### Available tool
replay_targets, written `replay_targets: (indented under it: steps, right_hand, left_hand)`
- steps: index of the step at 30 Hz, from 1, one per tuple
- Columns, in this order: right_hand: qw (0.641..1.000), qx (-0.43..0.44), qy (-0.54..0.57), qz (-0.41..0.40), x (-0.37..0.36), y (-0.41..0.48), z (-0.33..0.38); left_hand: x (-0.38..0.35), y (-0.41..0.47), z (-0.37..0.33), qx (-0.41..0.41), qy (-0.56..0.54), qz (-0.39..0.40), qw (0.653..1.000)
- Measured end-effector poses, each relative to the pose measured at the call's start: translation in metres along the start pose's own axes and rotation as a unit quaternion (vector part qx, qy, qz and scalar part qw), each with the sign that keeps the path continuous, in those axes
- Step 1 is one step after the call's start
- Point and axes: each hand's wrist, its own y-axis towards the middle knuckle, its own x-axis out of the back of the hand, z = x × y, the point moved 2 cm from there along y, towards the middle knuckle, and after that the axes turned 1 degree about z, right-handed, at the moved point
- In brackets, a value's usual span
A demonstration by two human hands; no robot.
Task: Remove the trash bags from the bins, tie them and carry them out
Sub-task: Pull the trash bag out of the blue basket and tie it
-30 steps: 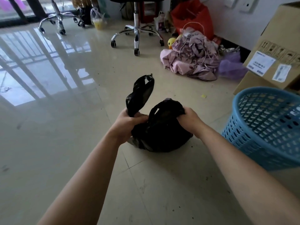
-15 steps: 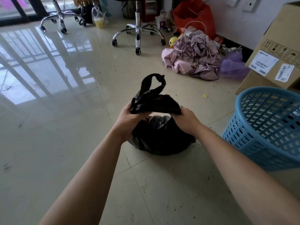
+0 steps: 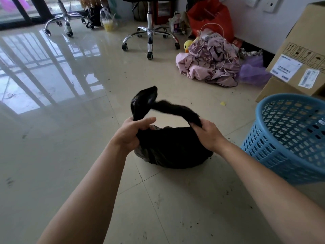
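Illegibly labelled cardboard box (image 3: 290, 32) stands near the trash bag (image 3: 172, 148).

Black trash bag (image 3: 172, 148) sits on the tile floor (image 3: 70, 155), both grips on it. Left grip (image 3: 131, 133) curls round one twisted ear at the bag's mouth; that ear sticks up. Right grip (image 3: 206, 134) pinches the other ear, blurred, arcing over twd the first. Blue mesh bin (image 3: 274, 155) just to the right, cardboard box (image 3: 299, 41) behind it, clothes pile (image 3: 211, 66) & chair base (image 3: 149, 36) farther back.
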Motion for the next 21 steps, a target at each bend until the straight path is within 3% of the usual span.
replay_targets:
  steps: [2, 7, 9, 12, 14, 15, 17, 19, 21]
  right_hand:
    - [0.999, -0.011, 0.020, -0.022, 0.004, 0.002, 0.005]
    - [0.998, 0.049, 0.007, -0.032, -0.002, 0.001, 0.028]
    - [0.987, 0.108, -0.121, 0.011, -0.008, 0.001, 0.034]
    - [0.921, 0.144, -0.354, 0.072, -0.017, 0.001, 0.033]
    - [0.888, 0.162, -0.422, 0.091, -0.022, -0.001, 0.029]
    - [0.885, 0.167, -0.425, 0.096, -0.024, -0.002, 0.027]
    - [0.919, 0.151, -0.350, 0.102, -0.025, -0.005, 0.023]
    - [0.960, 0.096, -0.235, 0.118, -0.021, -0.003, 0.017]
    - [0.978, 0.030, -0.140, 0.151, -0.012, 0.000, 0.011]
  left_hand:
    - [0.003, -0.002, 0.002, 0.022, 0.033, 0.057, 0.998]
    - [-0.001, 0.000, 0.010, 0.061, 0.099, 0.088, 0.989]
    - [-0.003, -0.001, 0.014, 0.057, 0.125, 0.099, 0.986]
    - [-0.011, -0.005, 0.013, 0.051, 0.124, 0.104, 0.985]
    - [-0.017, -0.006, 0.012, 0.059, 0.079, 0.092, 0.991]
    - [-0.018, -0.004, 0.011, 0.061, 0.058, 0.086, 0.993]
    - [-0.018, -0.002, 0.010, 0.061, 0.011, 0.080, 0.995]
    - [-0.017, -0.003, 0.009, 0.060, -0.031, 0.079, 0.995]
    - [-0.017, -0.004, 0.009, 0.066, -0.039, 0.081, 0.994]
